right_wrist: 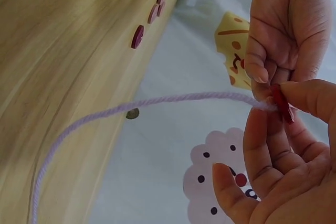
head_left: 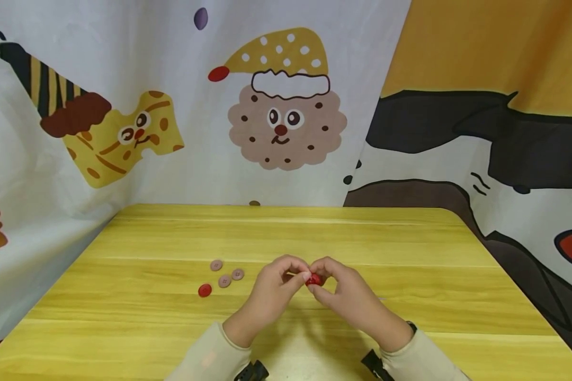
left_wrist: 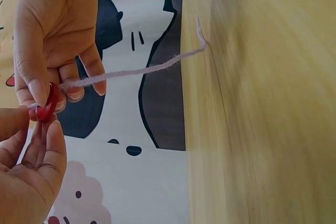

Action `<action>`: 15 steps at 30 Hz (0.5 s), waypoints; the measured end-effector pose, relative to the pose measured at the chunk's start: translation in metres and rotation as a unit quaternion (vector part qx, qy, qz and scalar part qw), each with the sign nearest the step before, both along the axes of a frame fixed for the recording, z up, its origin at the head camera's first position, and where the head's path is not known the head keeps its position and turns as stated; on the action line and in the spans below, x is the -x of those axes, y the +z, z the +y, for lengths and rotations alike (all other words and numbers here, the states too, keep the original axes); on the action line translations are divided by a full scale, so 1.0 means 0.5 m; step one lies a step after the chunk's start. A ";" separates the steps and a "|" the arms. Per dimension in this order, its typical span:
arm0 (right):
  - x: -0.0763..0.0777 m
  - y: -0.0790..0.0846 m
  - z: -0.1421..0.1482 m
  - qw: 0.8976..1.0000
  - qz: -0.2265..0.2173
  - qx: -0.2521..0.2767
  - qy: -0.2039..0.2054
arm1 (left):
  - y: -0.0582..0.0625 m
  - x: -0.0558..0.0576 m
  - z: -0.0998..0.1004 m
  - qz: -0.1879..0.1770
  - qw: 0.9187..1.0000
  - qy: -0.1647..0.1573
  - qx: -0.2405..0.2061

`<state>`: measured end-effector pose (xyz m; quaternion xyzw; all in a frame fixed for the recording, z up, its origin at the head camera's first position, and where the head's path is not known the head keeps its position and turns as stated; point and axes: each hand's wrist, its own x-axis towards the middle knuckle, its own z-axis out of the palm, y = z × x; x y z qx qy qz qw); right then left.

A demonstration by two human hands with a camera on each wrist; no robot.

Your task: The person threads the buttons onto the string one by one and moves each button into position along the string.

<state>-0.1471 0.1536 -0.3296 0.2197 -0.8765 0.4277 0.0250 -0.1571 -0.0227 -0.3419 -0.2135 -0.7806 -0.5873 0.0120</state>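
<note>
Over the table's middle, my right hand (head_left: 352, 288) pinches a red button (head_left: 313, 279) between thumb and fingers. My left hand (head_left: 278, 286) meets it from the left, thumb and finger pinching a short bit of lavender yarn (left_wrist: 33, 106) at the button's face. On the button's other side, in the left wrist view, a longer length of the yarn (left_wrist: 134, 72) trails away. In the right wrist view this yarn (right_wrist: 173, 98) curves down toward the table. The button's holes are hidden by fingertips.
On the wooden table (head_left: 138, 317), left of the hands, lie a red button (head_left: 205, 290) and several pinkish-brown buttons (head_left: 224, 281). The right wrist view shows another dark red button (right_wrist: 137, 36) nearby. A printed curtain (head_left: 171, 42) hangs behind the table.
</note>
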 end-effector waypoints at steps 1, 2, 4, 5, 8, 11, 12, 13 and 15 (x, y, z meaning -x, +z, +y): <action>0.000 0.000 0.000 1.000 0.000 0.000 0.001 | 0.000 0.000 0.000 0.000 1.000 0.001 0.000; 0.001 0.000 0.000 1.000 0.000 0.000 0.002 | 0.000 0.000 0.000 0.000 1.000 0.001 0.001; 0.001 0.000 -0.001 1.000 0.000 0.000 0.004 | -0.001 0.001 -0.001 0.001 1.000 0.002 0.001; 0.002 0.000 -0.001 1.000 0.001 -0.001 0.004 | -0.001 0.001 -0.001 0.001 1.000 0.003 0.000; 0.002 0.000 -0.001 1.000 0.001 -0.006 -0.001 | -0.001 0.001 -0.001 0.002 1.000 0.003 -0.001; 0.003 -0.001 -0.001 1.000 0.000 -0.011 -0.008 | -0.001 0.001 -0.002 0.001 1.000 0.001 -0.003; 0.003 -0.001 -0.001 1.000 0.000 -0.011 -0.009 | 0.000 0.001 -0.002 0.001 1.000 0.001 -0.002; 0.003 -0.001 -0.001 1.000 -0.001 -0.011 -0.009 | 0.000 0.001 -0.002 0.002 1.000 0.001 -0.002; 0.003 -0.002 0.000 1.000 -0.002 -0.012 -0.009 | 0.001 0.000 -0.003 0.002 1.000 0.002 -0.001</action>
